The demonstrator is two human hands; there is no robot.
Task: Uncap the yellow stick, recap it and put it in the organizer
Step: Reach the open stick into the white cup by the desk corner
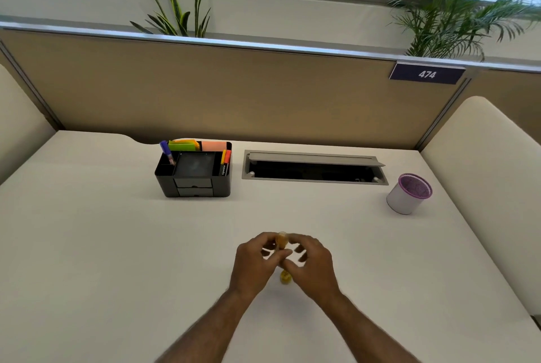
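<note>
Both my hands meet over the middle of the white desk, holding the yellow stick [284, 276] upright between them. My left hand [255, 260] pinches it from the left and my right hand [311, 263] from the right. The stick's upper end [282, 240] shows between the fingertips, blurred; whether the cap is on or off cannot be told. The black organizer [194, 184] stands at the back left of the desk, well apart from my hands, with markers and sticky notes in its compartments.
A grey cable hatch [314, 169] with its lid raised is set into the desk behind my hands. A white mesh cup with a purple rim [408, 194] stands at the right. A beige partition closes the back, and padded dividers flank both sides.
</note>
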